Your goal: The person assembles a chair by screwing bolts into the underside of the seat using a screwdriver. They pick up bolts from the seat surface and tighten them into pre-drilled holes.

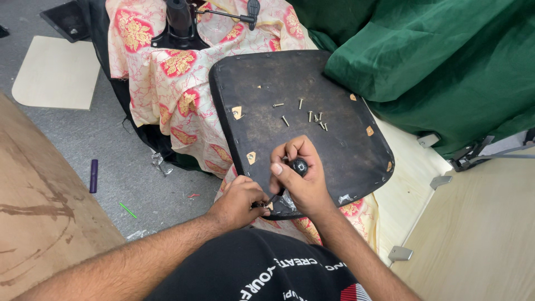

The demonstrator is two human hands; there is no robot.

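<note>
Both hands are working at the seat base's (295,128) near edge: right hand (298,178) gripping the screwdriver (290,181), shaft slanting down-left toward the left hand (239,200), pinching at its tip.

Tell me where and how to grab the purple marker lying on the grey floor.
Grip the purple marker across the middle of its barrel, coming straight down from above. It lies flat on the grey floor, long axis running toward and away from the person, with both long sides bare, so fingers can likely close from left and right.

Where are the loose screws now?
In the head view, the loose screws lie on the black seat base, upper middle, just beyond the right hand.
</note>
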